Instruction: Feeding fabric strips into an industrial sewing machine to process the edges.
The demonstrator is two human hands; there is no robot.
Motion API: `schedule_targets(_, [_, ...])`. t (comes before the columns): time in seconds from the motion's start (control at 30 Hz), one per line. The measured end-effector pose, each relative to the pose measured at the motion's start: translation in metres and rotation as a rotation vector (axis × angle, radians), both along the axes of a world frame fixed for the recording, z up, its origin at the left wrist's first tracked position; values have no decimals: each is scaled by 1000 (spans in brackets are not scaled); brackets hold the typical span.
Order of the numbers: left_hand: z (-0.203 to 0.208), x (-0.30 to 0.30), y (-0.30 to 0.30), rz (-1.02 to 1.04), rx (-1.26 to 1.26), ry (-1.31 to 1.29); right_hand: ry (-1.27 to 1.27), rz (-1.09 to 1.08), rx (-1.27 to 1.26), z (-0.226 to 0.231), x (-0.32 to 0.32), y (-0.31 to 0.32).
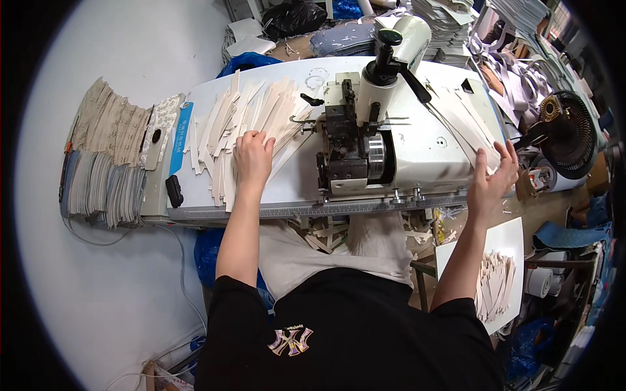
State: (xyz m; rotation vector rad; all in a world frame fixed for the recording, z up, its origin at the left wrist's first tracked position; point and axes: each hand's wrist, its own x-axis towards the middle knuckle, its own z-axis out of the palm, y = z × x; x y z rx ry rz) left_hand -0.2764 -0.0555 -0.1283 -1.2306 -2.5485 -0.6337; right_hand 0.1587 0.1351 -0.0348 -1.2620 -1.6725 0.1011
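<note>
- In the head view, my left hand rests with curled fingers on the near part of the fanned strips, on the left half of the bench; I can't tell whether it pinches any.
- My right hand is loosely spread at the bench's right end, by the near tips of a smaller strip bunch.
- The left strips overlap at crossed angles, so I could well lift several at once.
- Some of their ends lie close to the front edge; my forearm could drag them off.
- The right bunch might slide over the right end if I nudge it.
- The machine head hides whatever lies behind it, and its feed point is hard to make out.
- My right fingers obscure any contact with the strips.
</note>
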Motion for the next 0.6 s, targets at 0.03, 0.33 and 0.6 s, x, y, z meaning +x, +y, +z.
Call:
schedule_targets(0.03, [0,1,0,-3,0,-1,-1,-3,0,0,-4,-4])
schedule_targets(0.33, [13,6,-12,5,-7,-220,-100,229,-38,-5,-37,-30])
schedule_targets(0.6, [20,2,-27,-42,37,-247,-94,313,-89,-11,-45,-39])
